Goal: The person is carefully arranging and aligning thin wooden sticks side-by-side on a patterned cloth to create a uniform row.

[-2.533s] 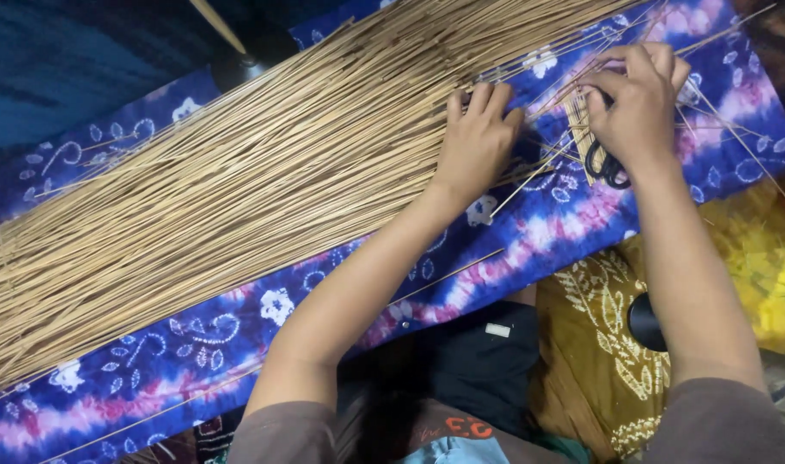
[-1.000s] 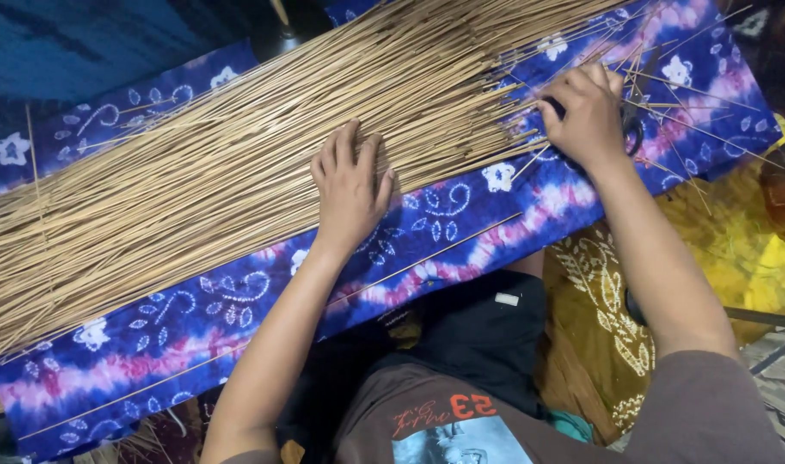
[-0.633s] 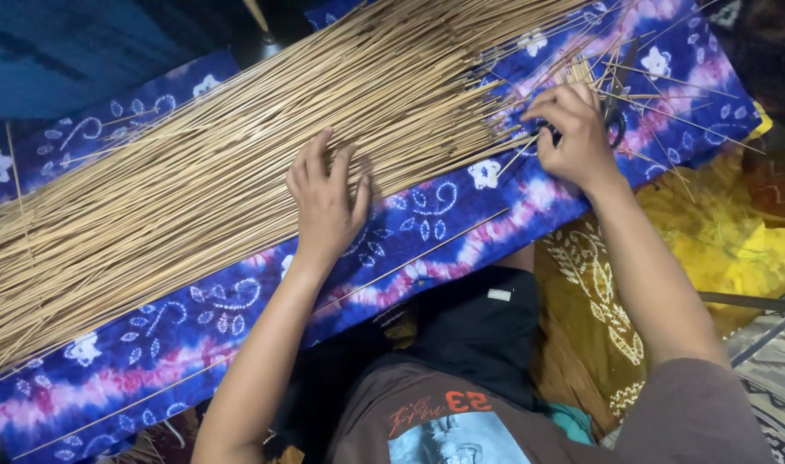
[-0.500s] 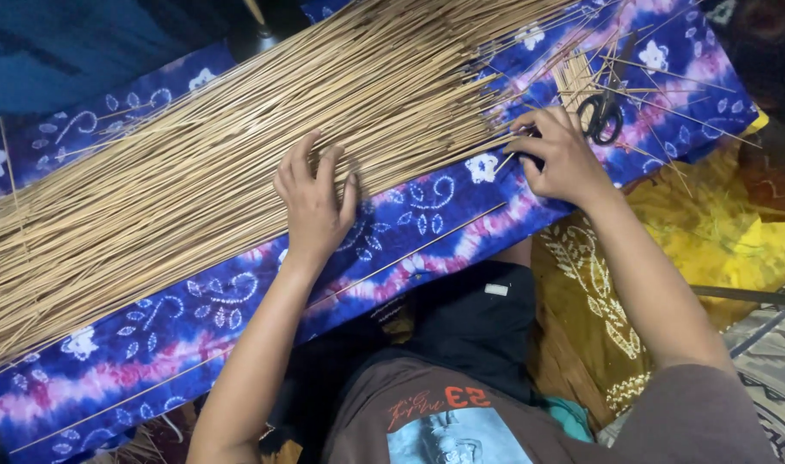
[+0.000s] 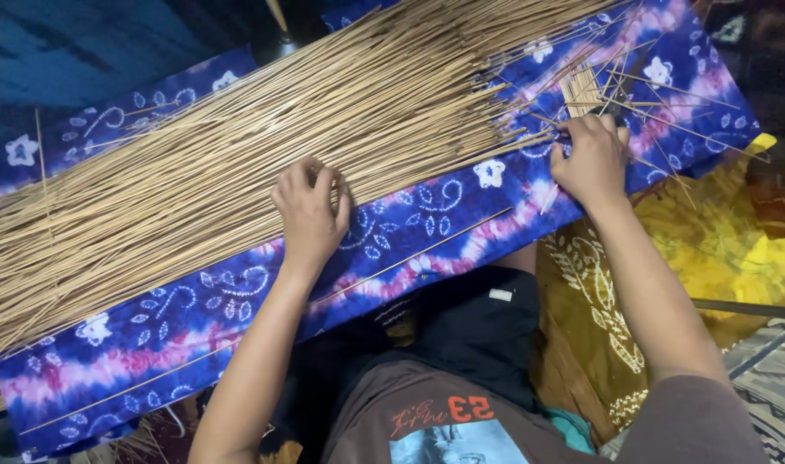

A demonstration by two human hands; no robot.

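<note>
A broad layer of thin tan sticks point(image 5: 238, 146) lies across a blue and purple tie-dye cloth point(image 5: 410, 223) with white flowers. My left hand point(image 5: 311, 210) rests palm down on the near edge of the sticks, fingers curled slightly over them. My right hand point(image 5: 592, 159) sits at the right end of the pile, fingers bent over the stick tips and a few loose crossed sticks point(image 5: 633, 94). Whether it grips any stick cannot be told. A short bundle of cut sticks point(image 5: 580, 86) lies just beyond that hand.
One single stick point(image 5: 410, 258) lies alone on the cloth near the front edge. A yellow patterned fabric point(image 5: 719, 249) spreads at the right. My lap in dark clothing point(image 5: 461, 344) is below the cloth. A blue surface point(image 5: 83, 51) lies beyond.
My left hand slid left along the pile's near edge. My right hand shifted over the stick ends; the scissors seen beside it half a second ago are out of sight now.
</note>
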